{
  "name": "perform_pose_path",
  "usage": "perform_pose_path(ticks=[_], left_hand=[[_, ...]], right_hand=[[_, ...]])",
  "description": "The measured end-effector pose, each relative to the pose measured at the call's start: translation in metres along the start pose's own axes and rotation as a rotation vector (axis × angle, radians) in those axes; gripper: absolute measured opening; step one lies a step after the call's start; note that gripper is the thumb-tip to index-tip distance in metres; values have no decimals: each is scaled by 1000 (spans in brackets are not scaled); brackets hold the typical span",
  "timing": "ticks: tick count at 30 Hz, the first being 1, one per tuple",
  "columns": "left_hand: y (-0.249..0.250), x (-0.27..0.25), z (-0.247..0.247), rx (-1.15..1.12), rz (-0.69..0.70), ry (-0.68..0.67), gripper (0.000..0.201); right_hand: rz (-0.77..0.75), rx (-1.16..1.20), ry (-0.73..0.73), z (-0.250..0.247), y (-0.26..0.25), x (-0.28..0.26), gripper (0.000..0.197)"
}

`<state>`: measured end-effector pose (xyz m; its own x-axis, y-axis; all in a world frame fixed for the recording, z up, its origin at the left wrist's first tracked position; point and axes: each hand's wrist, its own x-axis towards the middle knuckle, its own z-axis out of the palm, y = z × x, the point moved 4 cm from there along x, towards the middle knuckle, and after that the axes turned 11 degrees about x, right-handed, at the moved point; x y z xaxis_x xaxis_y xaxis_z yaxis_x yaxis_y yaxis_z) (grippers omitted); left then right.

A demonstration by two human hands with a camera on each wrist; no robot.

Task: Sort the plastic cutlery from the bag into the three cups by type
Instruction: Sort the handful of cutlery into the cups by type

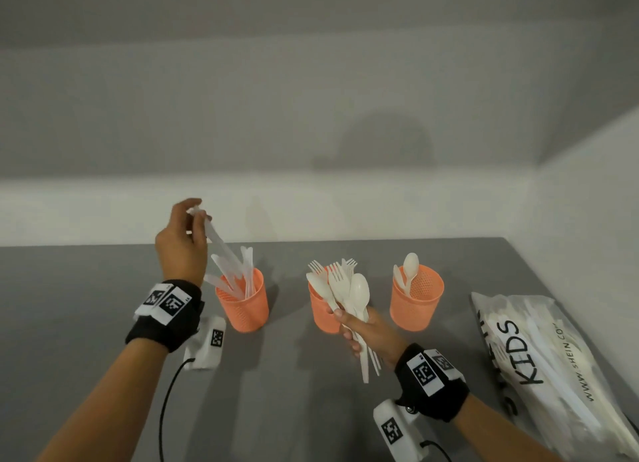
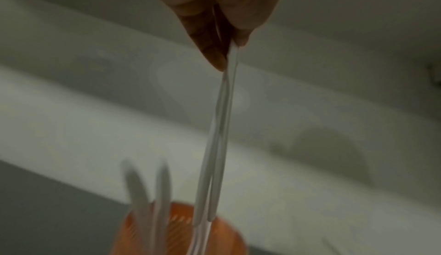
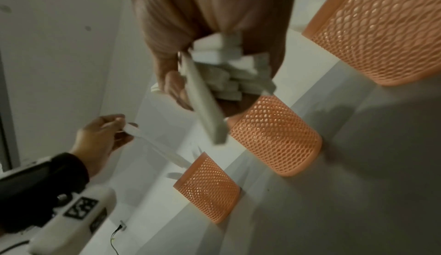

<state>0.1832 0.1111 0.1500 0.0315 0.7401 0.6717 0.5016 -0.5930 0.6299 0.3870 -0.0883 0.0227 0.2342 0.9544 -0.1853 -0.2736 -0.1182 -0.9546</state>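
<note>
Holding two thin white knives by their top ends, the left hand pinches them between thumb and fingertips in the left middle of the frame. Their tips point down into the left cup, where more knives already stand. The wrist view is blurry, but both pieces look like they hang together over the orange rim.

Low in the middle of the frame, the right hand is wrapped tight around a mixed bunch of cutlery, forks and spoons fanned out at the top. Behind that bunch is the middle cup. The right cup has two spoons in it. At the lower right lies the bag with more pieces inside.

What could go wrong: the knives hang at a slant, so they might catch on the ones already standing, or tip the light cup. The bunch is loose and fanned, so one piece could slip out onto the grey table.
</note>
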Motion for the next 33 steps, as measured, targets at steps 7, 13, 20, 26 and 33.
perform_pose_path(ticks=[7, 13, 20, 26, 33], left_hand=[[-45, -44, 46, 284, -82, -332, 21], [-17, -58, 54, 352, 78, -337, 27], [81, -81, 70, -171, -41, -765, 18], [94, -93, 89, -201, -69, -826, 14], [89, -41, 55, -272, -118, -421, 21]], right_hand=[[-13, -40, 54, 5, -4, -2, 15], [-67, -84, 98, 1, -5, -4, 12], [-237, -217, 117, 3, -8, -2, 18], [-267, -321, 117, -3, -4, 0, 22], [-242, -304, 123, -7, 0, 1, 29]])
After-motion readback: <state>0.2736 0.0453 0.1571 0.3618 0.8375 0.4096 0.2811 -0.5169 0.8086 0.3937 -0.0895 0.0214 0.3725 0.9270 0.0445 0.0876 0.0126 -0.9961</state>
